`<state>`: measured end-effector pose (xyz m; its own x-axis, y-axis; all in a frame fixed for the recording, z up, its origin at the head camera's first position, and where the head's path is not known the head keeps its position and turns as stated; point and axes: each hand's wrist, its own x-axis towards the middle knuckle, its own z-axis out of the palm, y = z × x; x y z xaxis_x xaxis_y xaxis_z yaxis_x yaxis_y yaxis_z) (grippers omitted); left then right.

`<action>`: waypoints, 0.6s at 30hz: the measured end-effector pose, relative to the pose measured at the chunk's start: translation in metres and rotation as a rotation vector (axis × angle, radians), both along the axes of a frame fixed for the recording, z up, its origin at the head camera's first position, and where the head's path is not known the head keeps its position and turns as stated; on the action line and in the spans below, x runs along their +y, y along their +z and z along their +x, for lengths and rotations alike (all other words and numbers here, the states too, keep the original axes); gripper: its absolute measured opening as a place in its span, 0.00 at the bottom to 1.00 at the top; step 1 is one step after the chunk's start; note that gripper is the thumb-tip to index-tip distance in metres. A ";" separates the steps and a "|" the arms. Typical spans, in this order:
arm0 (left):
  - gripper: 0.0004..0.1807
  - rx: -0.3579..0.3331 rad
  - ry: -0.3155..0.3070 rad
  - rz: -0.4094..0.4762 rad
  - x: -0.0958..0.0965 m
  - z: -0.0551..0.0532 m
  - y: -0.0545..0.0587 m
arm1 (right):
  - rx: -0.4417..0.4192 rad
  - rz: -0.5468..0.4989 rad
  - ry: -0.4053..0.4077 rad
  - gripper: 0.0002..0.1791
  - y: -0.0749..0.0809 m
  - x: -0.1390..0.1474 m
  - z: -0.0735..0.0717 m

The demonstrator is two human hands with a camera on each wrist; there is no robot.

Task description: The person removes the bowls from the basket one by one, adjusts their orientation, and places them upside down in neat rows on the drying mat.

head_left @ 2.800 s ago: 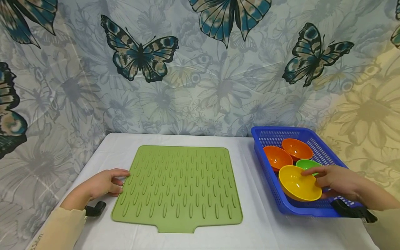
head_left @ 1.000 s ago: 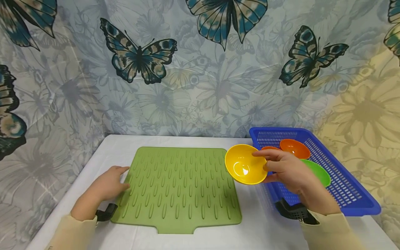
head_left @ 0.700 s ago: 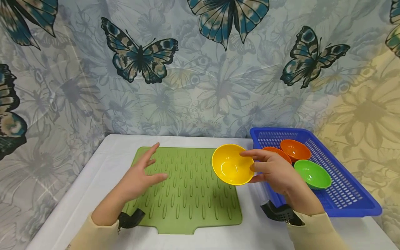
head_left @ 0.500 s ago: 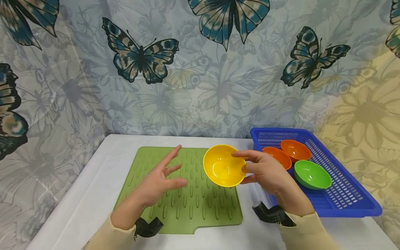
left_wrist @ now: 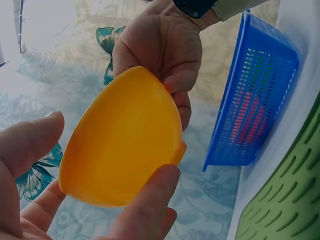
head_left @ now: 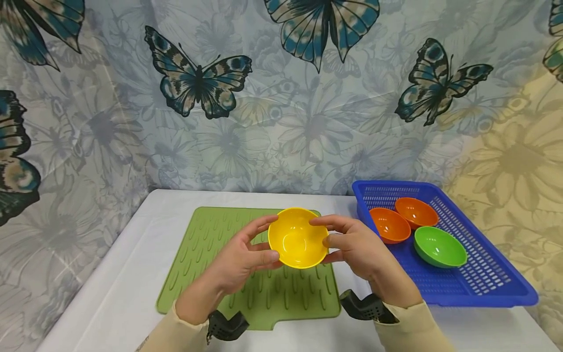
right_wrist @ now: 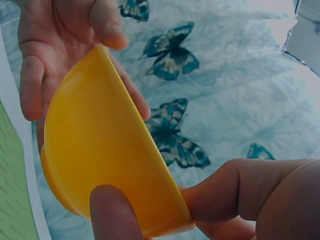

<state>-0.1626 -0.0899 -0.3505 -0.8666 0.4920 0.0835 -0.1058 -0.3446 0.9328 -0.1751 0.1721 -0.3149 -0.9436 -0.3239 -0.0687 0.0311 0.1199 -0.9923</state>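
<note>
A glossy yellow bowl (head_left: 298,239) is held up over the green ridged mat (head_left: 290,298), tilted so its inside faces the head camera. My right hand (head_left: 358,252) pinches its right side, the thumb on the outer wall and a finger over the rim in the right wrist view. My left hand (head_left: 239,256) is at the bowl's left side. In the left wrist view its fingers (left_wrist: 150,200) lie along the outside of the bowl, and its thumb is beside the rim. Part of the mat is hidden behind both hands and the bowl.
A blue perforated basket (head_left: 466,293) stands at the right of the white-covered table (head_left: 119,274). Inside it sit a green bowl (head_left: 440,247) and two orange bowls, one nearer (head_left: 390,226) and one farther back. A butterfly-print cloth (head_left: 308,132) hangs behind.
My right hand has lifted the yellow bowl out of the basket and carried it left over the mat. My left hand has left the mat's left edge and come to the bowl.
</note>
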 end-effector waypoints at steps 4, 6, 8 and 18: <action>0.41 -0.017 0.016 -0.006 0.001 -0.001 0.000 | -0.004 -0.011 0.007 0.25 -0.003 -0.002 -0.001; 0.41 -0.023 0.018 -0.010 0.002 -0.002 -0.001 | -0.007 -0.019 0.013 0.25 -0.004 -0.003 -0.002; 0.41 -0.026 0.019 -0.007 0.001 -0.002 -0.002 | -0.010 -0.027 0.018 0.25 -0.006 -0.005 -0.002; 0.41 -0.018 0.030 0.012 0.000 -0.007 -0.005 | -0.026 -0.058 0.041 0.25 -0.006 -0.006 -0.004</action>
<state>-0.1693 -0.0904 -0.3558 -0.8825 0.4644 0.0740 -0.1113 -0.3592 0.9266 -0.1796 0.1663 -0.3207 -0.9275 -0.3666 -0.0732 0.0534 0.0639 -0.9965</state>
